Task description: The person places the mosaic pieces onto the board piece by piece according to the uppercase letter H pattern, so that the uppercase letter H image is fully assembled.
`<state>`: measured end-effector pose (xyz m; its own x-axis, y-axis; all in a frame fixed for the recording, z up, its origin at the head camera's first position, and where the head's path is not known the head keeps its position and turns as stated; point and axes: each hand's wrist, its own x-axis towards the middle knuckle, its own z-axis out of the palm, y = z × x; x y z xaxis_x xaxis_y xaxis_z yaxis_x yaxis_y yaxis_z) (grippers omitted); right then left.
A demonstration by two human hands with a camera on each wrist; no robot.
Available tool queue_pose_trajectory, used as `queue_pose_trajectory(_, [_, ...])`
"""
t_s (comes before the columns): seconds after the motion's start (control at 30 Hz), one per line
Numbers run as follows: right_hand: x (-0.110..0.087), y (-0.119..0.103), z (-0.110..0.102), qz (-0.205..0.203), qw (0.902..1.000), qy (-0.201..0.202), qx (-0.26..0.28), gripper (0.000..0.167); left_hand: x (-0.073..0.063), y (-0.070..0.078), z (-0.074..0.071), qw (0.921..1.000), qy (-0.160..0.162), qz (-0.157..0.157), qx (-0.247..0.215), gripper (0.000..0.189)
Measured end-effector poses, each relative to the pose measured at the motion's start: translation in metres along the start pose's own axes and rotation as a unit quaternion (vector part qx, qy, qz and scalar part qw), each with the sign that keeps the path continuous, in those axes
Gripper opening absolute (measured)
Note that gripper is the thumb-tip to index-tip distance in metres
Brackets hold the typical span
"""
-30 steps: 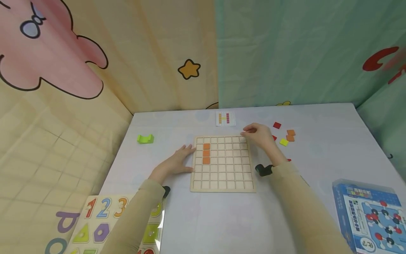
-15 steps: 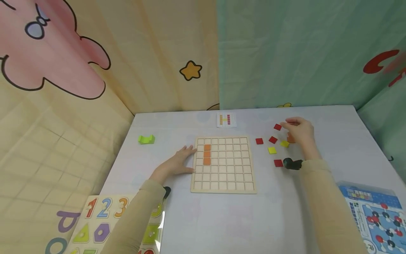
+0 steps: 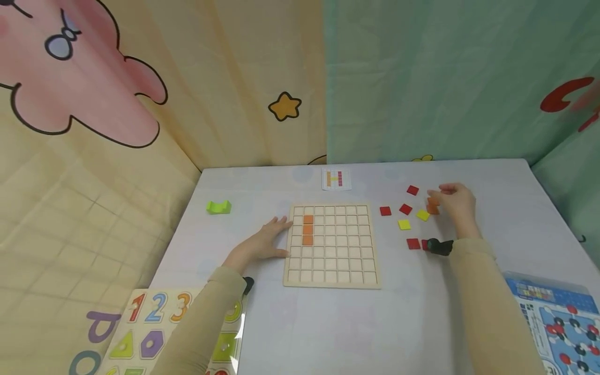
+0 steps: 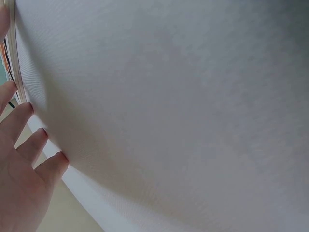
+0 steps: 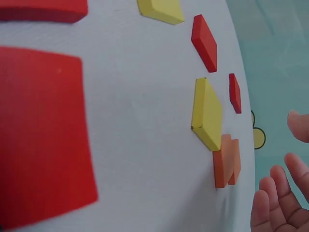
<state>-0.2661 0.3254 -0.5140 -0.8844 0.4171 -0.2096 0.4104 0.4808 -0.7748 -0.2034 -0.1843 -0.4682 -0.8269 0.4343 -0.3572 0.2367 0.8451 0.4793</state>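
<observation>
My left hand (image 3: 262, 243) rests with spread fingers at the left edge of a wooden grid board (image 3: 333, 286). In the left wrist view, its fingertips (image 4: 24, 108) line up along the board's side. Three orange square tiles (image 3: 307, 229) lie in a column on the board. To the board's right, my right hand (image 3: 458, 204) hovers over two loose orange tiles (image 3: 433, 210). Its thumb and fingers are apart with nothing between them in the right wrist view, and the orange tiles (image 5: 222, 164) lie just left of the fingers.
Several red tiles (image 3: 385, 211) and two yellow tiles (image 3: 404, 224) are scattered right of the board. A pattern card (image 3: 336, 179) lies behind it. A green block (image 3: 219, 207) is at left, a number puzzle (image 3: 150, 340) front left, a blue box (image 3: 558, 312) front right.
My right hand has moved from the board's far right corner across to the loose orange tiles, uncovering red and yellow tiles. The left hand has stayed at the board.
</observation>
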Motion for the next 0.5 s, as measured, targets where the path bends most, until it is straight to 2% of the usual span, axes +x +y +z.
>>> queue_pose_trajectory(0.27, [-0.038, -0.032, -0.002, 0.06, 0.9978, -0.029, -0.006, 0.064, -0.001, 0.0, 0.001, 0.9999, 0.006, -0.003, -0.009, 0.089])
queue_pose_trajectory(0.37, [-0.051, -0.041, -0.003, 0.065, 0.9971, -0.04, 0.007, 0.066, 0.0, 0.0, 0.001, 0.9999, 0.006, -0.006, -0.01, 0.089])
queue_pose_trajectory(0.5, [-0.053, -0.043, -0.003, 0.053, 0.9976, -0.044, -0.01, 0.064, -0.001, 0.001, 0.001, 0.9999, 0.004, -0.007, -0.01, 0.089])
